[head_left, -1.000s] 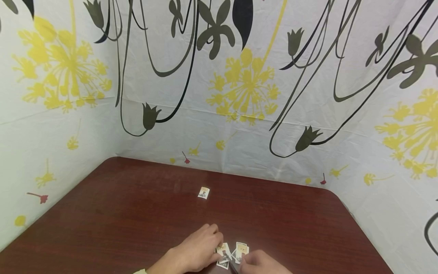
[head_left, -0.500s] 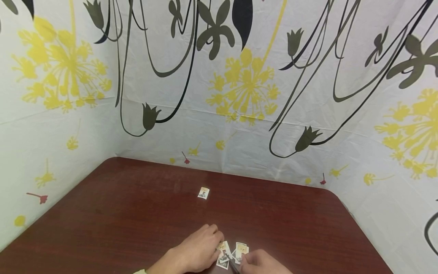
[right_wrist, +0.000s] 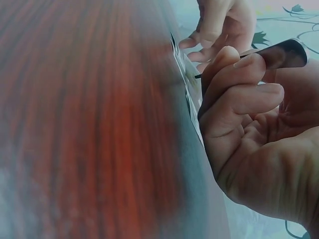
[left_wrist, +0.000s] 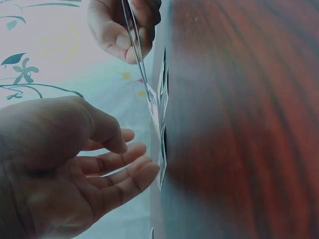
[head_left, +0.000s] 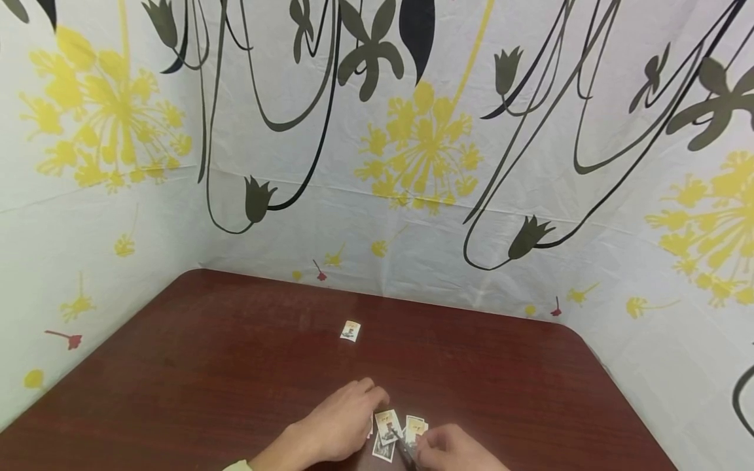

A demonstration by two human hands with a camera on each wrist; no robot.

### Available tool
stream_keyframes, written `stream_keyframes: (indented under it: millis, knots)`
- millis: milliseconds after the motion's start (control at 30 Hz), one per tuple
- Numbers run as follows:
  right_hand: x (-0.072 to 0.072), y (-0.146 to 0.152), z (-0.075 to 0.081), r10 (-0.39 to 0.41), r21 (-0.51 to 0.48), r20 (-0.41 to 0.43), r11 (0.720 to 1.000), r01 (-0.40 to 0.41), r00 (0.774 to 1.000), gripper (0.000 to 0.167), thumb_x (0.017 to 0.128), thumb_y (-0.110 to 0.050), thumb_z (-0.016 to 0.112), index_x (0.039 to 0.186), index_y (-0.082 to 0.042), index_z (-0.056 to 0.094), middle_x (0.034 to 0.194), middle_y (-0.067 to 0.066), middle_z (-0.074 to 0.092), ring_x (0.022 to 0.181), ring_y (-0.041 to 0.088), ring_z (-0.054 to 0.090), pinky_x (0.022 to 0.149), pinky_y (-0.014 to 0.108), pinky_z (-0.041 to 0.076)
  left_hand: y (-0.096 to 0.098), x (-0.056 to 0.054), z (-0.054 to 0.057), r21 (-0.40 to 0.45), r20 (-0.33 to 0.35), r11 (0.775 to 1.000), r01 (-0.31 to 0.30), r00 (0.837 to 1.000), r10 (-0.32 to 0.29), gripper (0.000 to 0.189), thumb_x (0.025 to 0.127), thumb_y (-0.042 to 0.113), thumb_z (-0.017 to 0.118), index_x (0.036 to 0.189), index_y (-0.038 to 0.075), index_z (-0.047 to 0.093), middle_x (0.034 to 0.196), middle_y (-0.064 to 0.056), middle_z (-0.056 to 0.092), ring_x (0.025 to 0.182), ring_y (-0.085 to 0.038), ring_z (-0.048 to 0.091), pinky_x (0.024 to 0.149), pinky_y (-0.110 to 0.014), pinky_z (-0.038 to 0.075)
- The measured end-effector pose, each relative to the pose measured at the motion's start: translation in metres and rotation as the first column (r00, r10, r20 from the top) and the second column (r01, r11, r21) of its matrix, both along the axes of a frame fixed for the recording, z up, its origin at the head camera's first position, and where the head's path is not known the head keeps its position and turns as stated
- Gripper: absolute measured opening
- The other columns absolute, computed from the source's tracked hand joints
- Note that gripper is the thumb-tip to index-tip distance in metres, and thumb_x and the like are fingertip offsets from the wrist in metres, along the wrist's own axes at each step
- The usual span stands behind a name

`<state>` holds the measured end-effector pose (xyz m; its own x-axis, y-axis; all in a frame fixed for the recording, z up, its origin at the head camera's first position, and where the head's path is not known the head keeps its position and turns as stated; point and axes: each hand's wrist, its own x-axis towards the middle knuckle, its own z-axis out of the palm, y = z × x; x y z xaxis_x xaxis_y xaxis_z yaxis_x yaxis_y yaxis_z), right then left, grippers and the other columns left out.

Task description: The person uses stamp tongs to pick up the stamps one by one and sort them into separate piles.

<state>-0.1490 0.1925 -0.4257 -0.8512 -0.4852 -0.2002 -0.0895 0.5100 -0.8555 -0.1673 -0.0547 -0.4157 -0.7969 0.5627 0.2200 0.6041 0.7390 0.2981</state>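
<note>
My right hand holds dark metal tweezers in its curled fingers. The tweezers' tips meet a small stamp with a yellowish top and a dark printed picture, its lower part overlapping a greyish stamp. Beside these, just left of the right fingers, lie overlapping stamps. My left hand is to the left, fingers loosely bent and thumb apart. In the left wrist view its fingertips are right at the edge of a stamp. That stamp is mostly hidden by the hand in the head view.
A single stamp lies farther back on the dark red-brown wooden table. A white cloth with yellow and dark plant prints hangs around the table's back and sides.
The stamp at the tweezers' tips has shifted slightly away from me, uncovering more of the greyish stamp. My left fingers have drawn off it and moved slightly forward.
</note>
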Motion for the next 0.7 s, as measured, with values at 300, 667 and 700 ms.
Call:
stream_keyframes:
  millis: [300,667,700]
  knots:
    - [-0.002,0.001,-0.001,-0.007,-0.055,0.021,0.998,0.008,1.0,0.02,0.09,-0.015,0.06,0.076,-0.002,0.067,0.063,-0.008,0.053,0.054,0.003,0.044,0.049,0.019,0.036,-0.008,-0.003,0.001,0.03,0.035,0.995,-0.098,0.995,0.097,0.029,0.086,-0.001,0.067,0.11,0.015,0.076,0.101,0.002,0.063,0.093,-0.018,0.06,0.064,-0.029,0.052]
    - [-0.004,-0.004,0.002,-0.052,-0.091,0.084,0.994,0.06,0.995,0.015,0.088,-0.013,0.059,0.078,-0.004,0.066,0.062,-0.006,0.05,0.055,0.008,0.042,0.048,0.021,0.033,-0.011,-0.005,-0.001,-0.024,0.043,0.983,-0.184,0.982,0.185,0.027,0.08,0.005,0.069,0.107,0.007,0.071,0.093,-0.008,0.061,0.079,-0.027,0.062,0.062,-0.039,0.054]
    - [-0.004,-0.005,0.002,-0.052,-0.096,0.085,0.994,0.06,0.995,0.014,0.088,-0.012,0.059,0.079,-0.004,0.066,0.062,-0.006,0.049,0.055,0.008,0.042,0.048,0.021,0.032,-0.011,-0.004,-0.001,-0.017,0.046,0.983,-0.183,0.982,0.183,0.029,0.08,0.005,0.069,0.109,0.007,0.071,0.094,-0.009,0.062,0.079,-0.028,0.062,0.063,-0.04,0.054]
